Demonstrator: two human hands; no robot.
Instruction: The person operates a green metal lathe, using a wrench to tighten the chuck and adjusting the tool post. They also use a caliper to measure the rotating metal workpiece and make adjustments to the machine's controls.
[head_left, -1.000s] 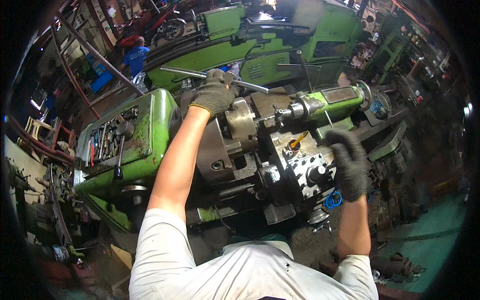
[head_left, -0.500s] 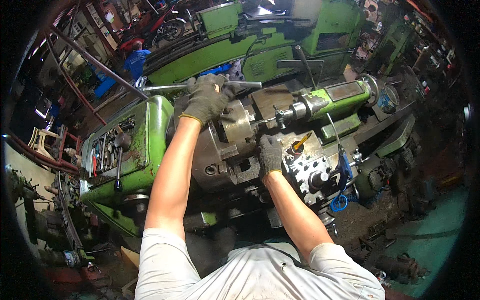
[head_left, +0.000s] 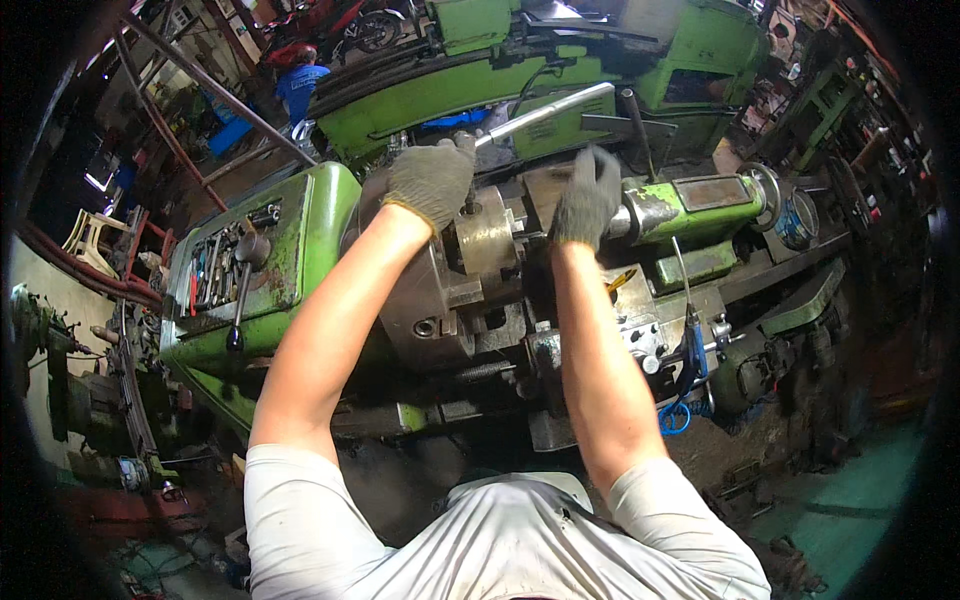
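Observation:
My left hand (head_left: 432, 184), in a dark grey work glove, is closed round the handle end of a chuck key at the top of the lathe chuck (head_left: 408, 312). From its grip a long silvery bar (head_left: 550, 111) slants up to the right. A brass-coloured round workpiece (head_left: 486, 235) sits between the chuck jaws. My right hand (head_left: 588, 200), gloved alike and slightly blurred, is raised beside the tailstock (head_left: 690, 205) with fingers stretched out, below the bar and apart from it. My right forearm hides part of the tool post.
Small tools lie in a tray on the green headstock (head_left: 318, 225), beside a lever (head_left: 240, 300). A blue air gun (head_left: 692, 350) hangs at the carriage, near a yellow-handled tool (head_left: 621, 279). Another green machine (head_left: 400, 100) stands behind; a person in blue (head_left: 299, 92) is at far left.
The bar has swung from nearly level to slanting up right. My right hand has moved up and away from the tool post. My left hand stays near the chuck top.

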